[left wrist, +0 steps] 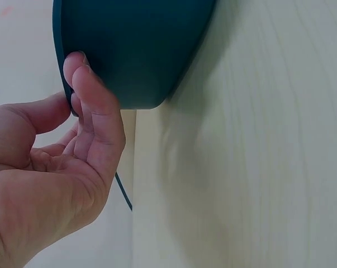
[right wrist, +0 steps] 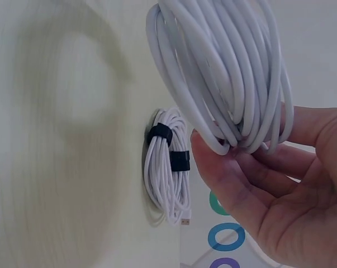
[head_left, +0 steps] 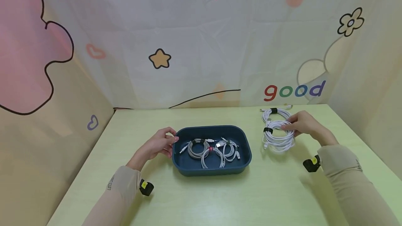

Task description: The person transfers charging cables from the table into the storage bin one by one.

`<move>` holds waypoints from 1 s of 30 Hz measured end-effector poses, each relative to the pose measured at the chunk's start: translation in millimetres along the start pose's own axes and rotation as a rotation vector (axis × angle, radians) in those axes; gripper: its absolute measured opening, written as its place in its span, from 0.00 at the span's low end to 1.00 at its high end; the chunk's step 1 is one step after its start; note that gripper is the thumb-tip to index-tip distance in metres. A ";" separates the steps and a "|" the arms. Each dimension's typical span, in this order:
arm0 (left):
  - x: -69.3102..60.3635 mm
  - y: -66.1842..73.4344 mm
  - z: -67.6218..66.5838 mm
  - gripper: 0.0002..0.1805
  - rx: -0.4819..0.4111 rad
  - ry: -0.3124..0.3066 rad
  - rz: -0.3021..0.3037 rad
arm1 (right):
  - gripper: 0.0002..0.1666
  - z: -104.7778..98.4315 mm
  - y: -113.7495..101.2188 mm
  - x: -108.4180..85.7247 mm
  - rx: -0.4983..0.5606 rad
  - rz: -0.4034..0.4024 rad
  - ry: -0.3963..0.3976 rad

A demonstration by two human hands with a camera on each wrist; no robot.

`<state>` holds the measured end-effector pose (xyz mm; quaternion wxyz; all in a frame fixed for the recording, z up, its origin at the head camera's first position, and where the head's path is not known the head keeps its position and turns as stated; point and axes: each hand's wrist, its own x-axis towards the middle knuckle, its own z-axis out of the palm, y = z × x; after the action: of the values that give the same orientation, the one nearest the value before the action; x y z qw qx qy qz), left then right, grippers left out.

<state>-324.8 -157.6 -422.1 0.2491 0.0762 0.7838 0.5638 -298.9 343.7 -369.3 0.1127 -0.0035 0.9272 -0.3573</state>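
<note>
My left hand [head_left: 159, 143] pinches the left rim of a dark blue tray [head_left: 212, 172]; the left wrist view shows thumb and fingers on either side of its rim [left wrist: 58, 56]. Several tied cable coils lie inside the tray, among them one with a red tie [head_left: 210, 148] and a grey one with a black tie [head_left: 198, 141]. With my right hand [head_left: 304, 124] I grip a thick white cable coil [head_left: 280, 143] by its side, and in the right wrist view that coil [right wrist: 229, 67] hangs above the table.
Behind the held coil, another white coil [right wrist: 157, 178] with black ties rests on the table [head_left: 201, 201], near its back right edge. A printed curtain [head_left: 201, 44] stands along the back and sides.
</note>
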 end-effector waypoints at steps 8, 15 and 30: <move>0.4 -0.6 -1.0 0.15 -0.007 -0.003 -0.001 | 0.28 0.9 -12.7 0.7 0.009 -0.039 -0.002; 1.1 -1.2 -1.2 0.16 -0.025 -0.012 -0.002 | 0.26 5.0 -25.6 5.6 0.030 -0.046 -0.003; -0.7 0.5 -0.6 0.15 -0.025 -0.015 -0.004 | 0.25 10.9 -44.8 12.3 0.012 -0.075 -0.028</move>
<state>-324.6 -158.3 -421.3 0.2571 0.0759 0.7749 0.5724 -311.9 302.0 -349.9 0.1120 -0.0424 0.9225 -0.3668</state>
